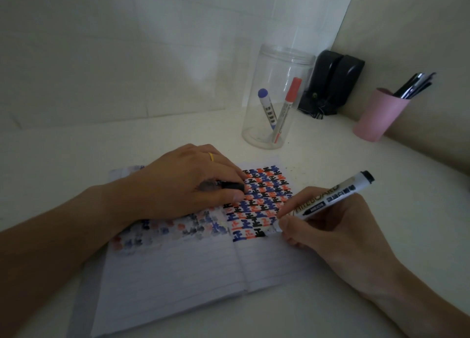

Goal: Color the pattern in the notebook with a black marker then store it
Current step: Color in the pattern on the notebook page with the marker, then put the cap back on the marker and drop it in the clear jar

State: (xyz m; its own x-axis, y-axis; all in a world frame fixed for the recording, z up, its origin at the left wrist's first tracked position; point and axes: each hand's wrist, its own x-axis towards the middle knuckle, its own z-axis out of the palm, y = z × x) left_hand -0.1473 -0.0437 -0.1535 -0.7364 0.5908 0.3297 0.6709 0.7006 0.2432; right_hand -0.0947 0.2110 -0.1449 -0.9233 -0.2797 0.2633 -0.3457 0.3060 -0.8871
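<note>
While pinched in right grip [328, 226]: marker [328, 200], tip on notebook [178, 269].

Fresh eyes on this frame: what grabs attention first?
The dense black, blue and red pattern on the open notebook, centre. The right hand holds a black marker with its tip at the pattern's lower edge; the left hand rests on the page, gripping the black cap. Behind stands a clear jar.

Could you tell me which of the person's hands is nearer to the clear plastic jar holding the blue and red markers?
Left. The left hand rests on the notebook just in front of the clear jar; the right hand, holding the black marker, sits lower and further right.
</note>
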